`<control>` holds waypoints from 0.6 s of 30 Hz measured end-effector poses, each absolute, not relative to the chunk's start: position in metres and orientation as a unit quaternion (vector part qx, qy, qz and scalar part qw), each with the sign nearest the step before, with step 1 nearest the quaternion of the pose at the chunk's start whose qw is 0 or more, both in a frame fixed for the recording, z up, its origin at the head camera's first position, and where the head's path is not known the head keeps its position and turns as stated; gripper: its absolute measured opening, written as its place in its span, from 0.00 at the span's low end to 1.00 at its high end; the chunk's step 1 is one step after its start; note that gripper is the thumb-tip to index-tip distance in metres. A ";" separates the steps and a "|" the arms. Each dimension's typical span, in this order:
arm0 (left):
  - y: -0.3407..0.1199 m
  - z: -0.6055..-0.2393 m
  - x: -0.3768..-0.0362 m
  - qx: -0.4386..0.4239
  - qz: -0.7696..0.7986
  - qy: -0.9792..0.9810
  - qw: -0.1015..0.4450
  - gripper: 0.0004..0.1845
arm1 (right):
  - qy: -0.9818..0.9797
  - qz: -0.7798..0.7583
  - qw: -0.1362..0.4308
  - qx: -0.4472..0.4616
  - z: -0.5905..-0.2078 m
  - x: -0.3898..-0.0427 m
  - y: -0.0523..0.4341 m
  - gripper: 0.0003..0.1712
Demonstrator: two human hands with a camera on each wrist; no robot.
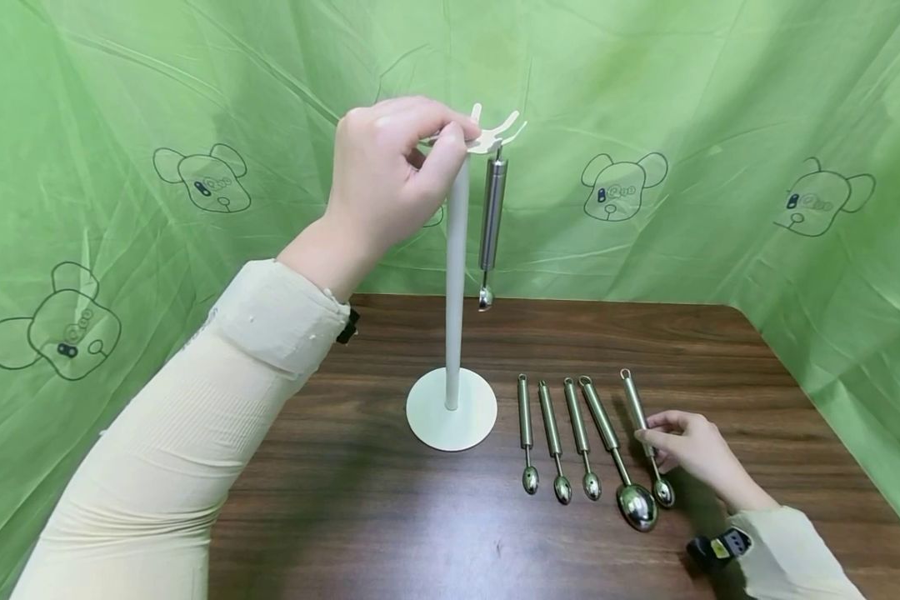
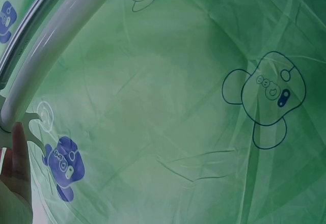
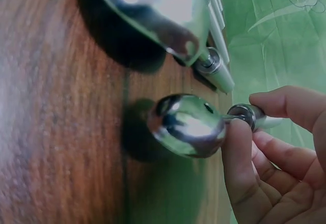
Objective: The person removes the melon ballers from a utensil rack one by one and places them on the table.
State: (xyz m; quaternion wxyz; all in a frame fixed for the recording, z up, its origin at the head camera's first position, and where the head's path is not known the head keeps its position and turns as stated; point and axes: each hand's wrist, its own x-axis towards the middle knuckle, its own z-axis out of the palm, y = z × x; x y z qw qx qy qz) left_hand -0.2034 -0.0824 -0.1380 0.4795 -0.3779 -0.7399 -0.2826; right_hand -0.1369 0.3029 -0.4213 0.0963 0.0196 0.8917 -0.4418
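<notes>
1. I saw my left hand (image 1: 390,171) raised above the table (image 1: 390,517), fingers curled and pinching the hook crown (image 1: 495,133) at the top of the white stand (image 1: 456,275).
2. The stand's round base (image 1: 452,410) sat near the middle of the table, closer to the far edge.
3. One spoon (image 1: 492,225) hung from a hook, bowl down, just beside the pole.
4. My right hand (image 1: 693,454) rested near the table's right edge, fingers pinching the handle of the rightmost spoon (image 1: 645,437), whose bowl lay on the wood.
5. Four more spoons (image 1: 570,442) lay in a row between it and the base, bowls toward the near edge.
</notes>
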 end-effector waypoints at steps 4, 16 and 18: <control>-0.083 -0.138 -0.203 -0.377 -0.287 -0.740 0.477 0.17 | 0.892 -0.441 0.099 0.023 -0.427 -0.139 0.303 0.25; -0.083 -0.139 -0.202 -0.371 -0.297 -0.747 0.465 0.17 | 0.893 -0.433 0.119 0.029 -0.433 -0.145 0.303 0.25; -0.083 -0.139 -0.202 -0.371 -0.295 -0.747 0.466 0.17 | 0.896 -0.425 0.123 0.029 -0.434 -0.146 0.303 0.24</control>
